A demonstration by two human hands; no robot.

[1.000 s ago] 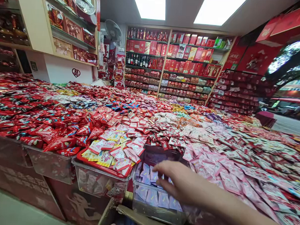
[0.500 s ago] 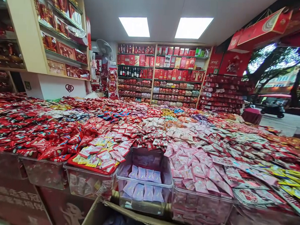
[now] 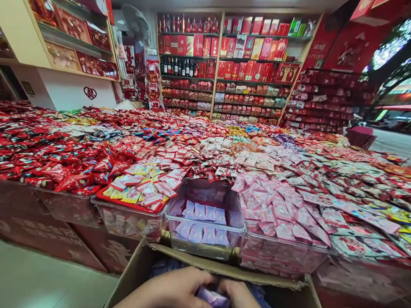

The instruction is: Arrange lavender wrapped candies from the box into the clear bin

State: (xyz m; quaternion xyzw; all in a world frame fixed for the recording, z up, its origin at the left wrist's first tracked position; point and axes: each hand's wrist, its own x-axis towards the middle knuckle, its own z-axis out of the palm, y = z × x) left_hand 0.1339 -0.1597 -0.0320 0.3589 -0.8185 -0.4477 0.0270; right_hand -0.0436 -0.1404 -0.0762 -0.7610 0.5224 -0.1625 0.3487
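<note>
My left hand (image 3: 182,289) reaches into an open cardboard box (image 3: 244,273) and is closed around a small shiny purple candy packet (image 3: 214,298). At the packet's other end, my right hand (image 3: 240,301) curls its fingers against it. More dark purple packets (image 3: 166,266) lie in the box, partly hidden by my hands. Just behind the box stands a clear plastic bin (image 3: 201,253), with light purple packets (image 3: 202,234) set in two rows inside it. The bin's upper part has open room.
A bin heaped with pink packets (image 3: 281,207) adjoins on the right. On the left, a bin holds a red tray of yellow and pink packets (image 3: 139,187). Red packets (image 3: 71,173) pile up farther left. Shelves of boxes and bottles (image 3: 189,67) line the back wall.
Both hands have come into view inside the cardboard box, with a purple packet between them. The view has tilted down, showing more of the box and floor.
</note>
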